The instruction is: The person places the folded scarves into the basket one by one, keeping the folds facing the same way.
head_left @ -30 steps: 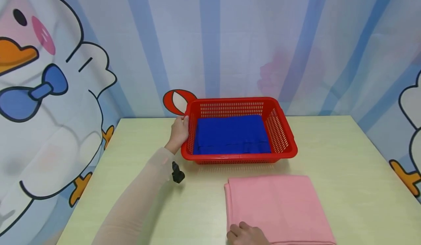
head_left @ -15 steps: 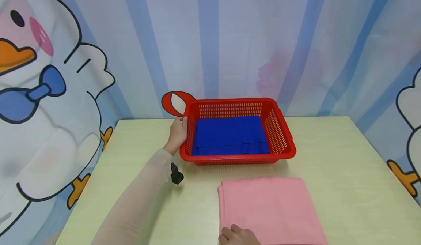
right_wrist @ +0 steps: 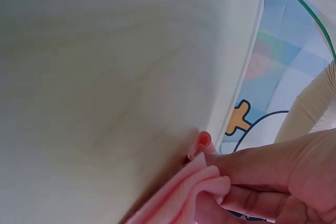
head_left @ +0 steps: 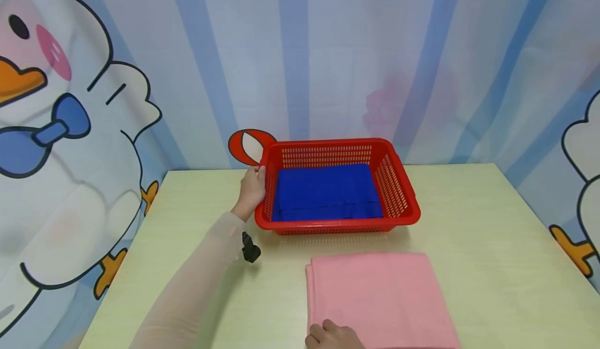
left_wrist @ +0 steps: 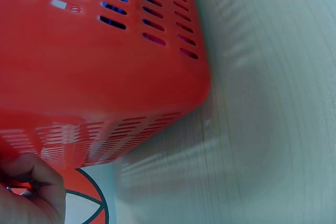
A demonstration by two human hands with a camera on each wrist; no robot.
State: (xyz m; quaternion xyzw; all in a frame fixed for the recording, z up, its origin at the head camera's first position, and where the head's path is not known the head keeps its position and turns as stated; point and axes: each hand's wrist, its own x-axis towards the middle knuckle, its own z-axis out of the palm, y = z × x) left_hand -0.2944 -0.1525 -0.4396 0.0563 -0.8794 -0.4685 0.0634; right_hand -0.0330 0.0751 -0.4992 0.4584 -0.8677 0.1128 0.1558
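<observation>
In the head view, my left hand (head_left: 252,187) grips the left rim of a red plastic basket (head_left: 337,224) with slotted walls. A folded blue cloth (head_left: 328,190) lies flat inside it. The left wrist view shows my curled fingers (left_wrist: 39,177) at the basket's rim, with the basket wall (left_wrist: 94,77) filling much of the frame. Nearer me lies a folded pink cloth (head_left: 379,297) on the table. My right hand (head_left: 334,336) is at its near left corner; the right wrist view shows thumb and fingers pinching the layered pink edge (right_wrist: 184,192).
The pale wood-grain table (head_left: 478,245) reaches back to a cartoon-printed backdrop (head_left: 342,52), right behind the basket. A small black device (head_left: 250,248) sits at my left wrist. In the right wrist view the table's edge (right_wrist: 239,72) runs close to the right hand.
The pink cloth has shifted a little to the left along with my right hand. My left hand keeps its grip on the basket; the head view has drifted slightly.
</observation>
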